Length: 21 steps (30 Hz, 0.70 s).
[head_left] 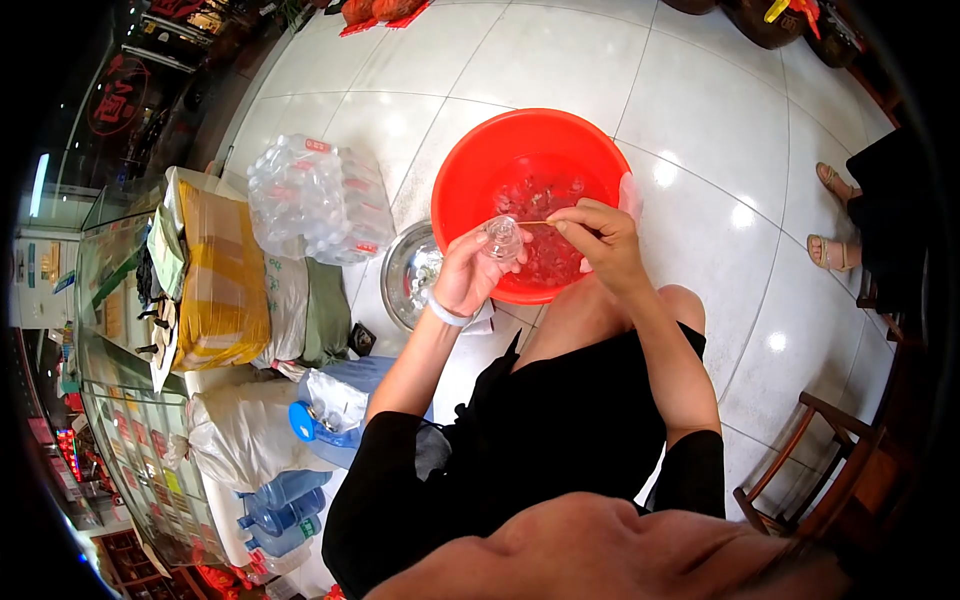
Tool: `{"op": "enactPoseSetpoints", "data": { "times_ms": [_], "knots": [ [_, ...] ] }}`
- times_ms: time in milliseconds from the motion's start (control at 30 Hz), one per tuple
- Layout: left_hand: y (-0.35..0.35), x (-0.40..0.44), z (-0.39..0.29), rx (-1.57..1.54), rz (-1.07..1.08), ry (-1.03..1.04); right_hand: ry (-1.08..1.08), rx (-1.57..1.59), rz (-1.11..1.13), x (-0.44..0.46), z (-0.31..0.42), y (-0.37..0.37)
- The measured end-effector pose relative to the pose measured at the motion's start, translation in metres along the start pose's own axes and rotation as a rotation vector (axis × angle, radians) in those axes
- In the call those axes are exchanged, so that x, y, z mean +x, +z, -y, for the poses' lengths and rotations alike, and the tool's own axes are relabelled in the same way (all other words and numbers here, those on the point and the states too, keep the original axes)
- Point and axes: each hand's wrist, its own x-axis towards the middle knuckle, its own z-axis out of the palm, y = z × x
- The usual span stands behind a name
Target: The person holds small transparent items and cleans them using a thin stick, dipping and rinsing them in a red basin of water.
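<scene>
My left hand [462, 278], with a pale band at the wrist, holds a small clear glass vessel [503, 238] in its fingers. From the other side, my right hand [608, 240] pinches a thin light-brown stick [534, 222]. The stick reaches to the glass; whether its tip is inside I cannot tell. Both hands are over the near part of a large red plastic basin [462, 170]. Small clear pieces [545, 190] lie in the basin, too small to name. Left of it, a round metal bowl [398, 282] holds more small clear things, partly hidden behind my left hand.
A wrapped pack of clear bottles [325, 200] stands on the tiled floor [720, 150] at left, beside a taped cardboard box [220, 280]. Nearer are a large blue water jug [365, 385] and a glass display case [130, 420]. A person's sandalled feet [835, 250] and a wooden chair [815, 460] are at right.
</scene>
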Motion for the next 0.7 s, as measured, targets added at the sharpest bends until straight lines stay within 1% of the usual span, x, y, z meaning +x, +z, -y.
{"op": "enactPoseSetpoints", "data": {
  "times_ms": [200, 267, 300, 367, 500, 600, 667, 700],
  "knots": [
    [0.000, 0.001, 0.003, 0.003, 0.013, -0.018, -0.056, -0.075, -0.001, 0.000, -0.005, 0.000],
    [0.001, 0.002, 0.003, 0.023, 0.004, -0.015, -0.145, -0.142, 0.030, 0.001, -0.009, 0.000],
    [0.002, 0.002, 0.003, 0.023, 0.004, -0.016, -0.145, -0.142, 0.030, 0.001, -0.010, -0.001],
    [0.004, 0.001, 0.003, 0.110, -0.036, 0.010, -0.197, -0.178, 0.031, 0.001, -0.012, -0.001],
    [0.005, 0.000, 0.001, 0.178, -0.068, 0.070, -0.179, -0.152, 0.051, 0.001, -0.012, -0.002],
    [0.005, -0.003, -0.003, 0.244, -0.105, 0.122, -0.194, -0.156, 0.105, 0.002, -0.011, -0.005],
    [0.005, -0.006, -0.005, 0.388, -0.156, 0.159, -0.200, -0.195, 0.160, 0.003, -0.013, -0.006],
    [0.006, -0.007, -0.005, 0.388, -0.156, 0.160, -0.200, -0.195, 0.160, 0.003, -0.013, -0.006]
  ]
}}
